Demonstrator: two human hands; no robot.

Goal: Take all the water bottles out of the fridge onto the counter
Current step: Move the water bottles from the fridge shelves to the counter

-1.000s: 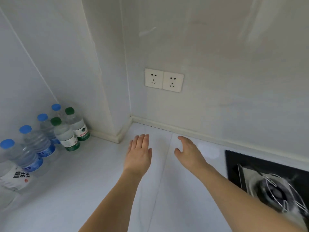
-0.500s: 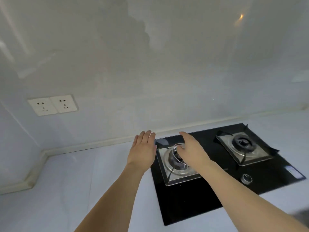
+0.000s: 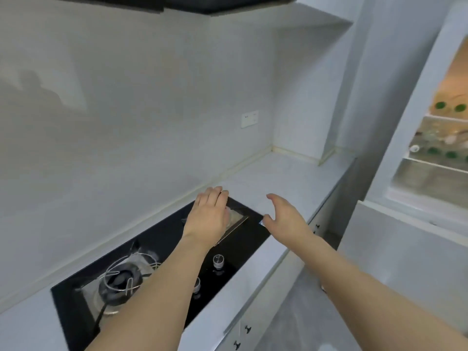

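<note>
The fridge (image 3: 415, 138) stands open at the far right, its white door frame toward me. On its shelves lie several water bottles with green caps (image 3: 440, 105), blurred and partly cut off by the frame's edge. My left hand (image 3: 210, 216) hovers palm down over the hob, fingers together and holding nothing. My right hand (image 3: 286, 219) is beside it over the white counter (image 3: 286, 173), fingers spread and empty. Both hands are well short of the fridge.
A black gas hob (image 3: 162, 264) with two burners and two knobs sits in the counter under my arms. A range hood hangs at the top. A wall socket (image 3: 249, 119) is on the back wall. Cabinet doors with dark handles line the counter front.
My view has swung right, from the corner with the bottles on the counter, past the hob, to the open fridge. Both hands stay raised and empty.
</note>
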